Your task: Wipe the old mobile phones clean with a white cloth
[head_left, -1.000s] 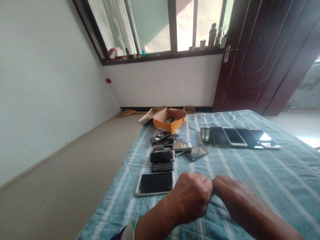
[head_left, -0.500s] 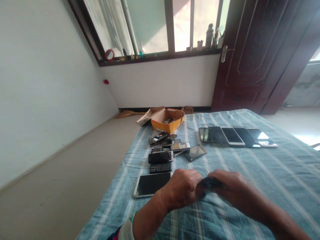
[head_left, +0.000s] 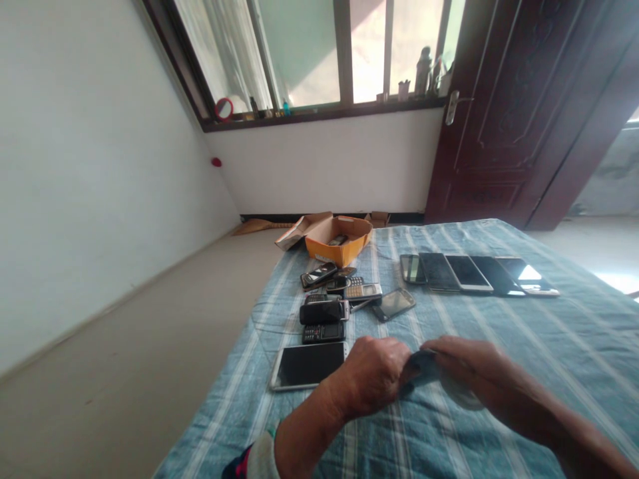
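You see a blue cloth (head_left: 499,332) with pale stripes. The box (head_left: 339,241) at its far end is orange. The phones in a row (head_left: 474,273) have black screens. The door (head_left: 519,113) is dark brown, and the wall (head_left: 90,166) is white.

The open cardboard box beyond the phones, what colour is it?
Orange cardboard box, seen in the head view.

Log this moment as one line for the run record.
left hand: grips dark item | right hand: grips same item | beside: large smartphone | surface: striped cloth
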{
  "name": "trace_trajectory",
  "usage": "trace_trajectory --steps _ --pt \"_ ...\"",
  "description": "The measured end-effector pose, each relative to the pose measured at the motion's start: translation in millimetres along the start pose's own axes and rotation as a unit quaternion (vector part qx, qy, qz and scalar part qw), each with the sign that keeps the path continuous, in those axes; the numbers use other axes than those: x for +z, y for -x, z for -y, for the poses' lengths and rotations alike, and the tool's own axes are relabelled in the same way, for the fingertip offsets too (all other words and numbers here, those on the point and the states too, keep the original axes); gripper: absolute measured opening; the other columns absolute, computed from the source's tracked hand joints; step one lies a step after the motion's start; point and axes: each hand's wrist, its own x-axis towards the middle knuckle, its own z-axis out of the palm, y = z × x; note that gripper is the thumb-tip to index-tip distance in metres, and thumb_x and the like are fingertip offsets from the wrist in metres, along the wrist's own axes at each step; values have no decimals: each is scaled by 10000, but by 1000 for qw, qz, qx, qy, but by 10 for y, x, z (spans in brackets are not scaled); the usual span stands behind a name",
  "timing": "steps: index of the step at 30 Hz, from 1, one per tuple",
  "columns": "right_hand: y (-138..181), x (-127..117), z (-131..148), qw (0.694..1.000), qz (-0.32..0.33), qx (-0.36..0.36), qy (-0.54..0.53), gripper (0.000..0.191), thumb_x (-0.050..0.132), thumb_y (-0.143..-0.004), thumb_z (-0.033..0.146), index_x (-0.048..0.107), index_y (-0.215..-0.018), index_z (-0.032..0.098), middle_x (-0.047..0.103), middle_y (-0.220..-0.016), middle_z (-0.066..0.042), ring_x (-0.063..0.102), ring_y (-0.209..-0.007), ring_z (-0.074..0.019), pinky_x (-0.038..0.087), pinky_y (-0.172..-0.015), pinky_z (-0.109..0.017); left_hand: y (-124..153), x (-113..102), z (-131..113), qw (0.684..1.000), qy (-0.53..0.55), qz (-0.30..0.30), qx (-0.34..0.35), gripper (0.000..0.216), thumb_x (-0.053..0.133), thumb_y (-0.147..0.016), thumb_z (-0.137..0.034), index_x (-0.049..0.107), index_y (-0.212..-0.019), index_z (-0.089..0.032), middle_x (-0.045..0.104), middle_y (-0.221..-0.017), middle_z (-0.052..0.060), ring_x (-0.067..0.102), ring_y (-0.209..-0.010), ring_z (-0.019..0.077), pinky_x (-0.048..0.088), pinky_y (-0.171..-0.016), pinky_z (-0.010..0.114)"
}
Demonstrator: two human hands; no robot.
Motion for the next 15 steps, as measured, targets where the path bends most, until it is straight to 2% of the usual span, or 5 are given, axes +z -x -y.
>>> trace_trajectory --steps 4,11,13,15 --pt "29 111 71 999 -36 -2 24 311 377 -943 379 621 -899 191 622 -742 -12 527 -627 -105 412 -568 -223 -3 33 -11 1000 -9 -5 4 256 463 -906 -357 552 -770 -158 620 -688 17 558 -589 137 331 -479 240" --pt "12 151 10 992 -38 -80 86 240 380 -946 272 608 -982 209 658 -794 -13 597 -656 -103 463 -577 -191 -4 85 -50 999 5 -6 35 197 456 -908 -315 556 -853 -154 651 -734 20 596 -616 138 360 -503 226" --pt "15 148 17 983 -81 -123 108 233 381 -943 234 604 -1004 205 668 -826 -23 618 -685 -112 480 -604 -199 -6 69 -71 1000 17 -4 26 166 471 -899 -295 557 -880 -155 661 -754 20 610 -634 141 374 -514 219" --pt "37 138 40 967 -152 -165 119 214 403 -934 223 598 -1017 202 677 -844 -26 636 -708 -118 493 -625 -198 -8 46 -89 1000 21 6 9 154 492 -884 -287 561 -862 -152 664 -754 24 614 -633 142 383 -520 215"
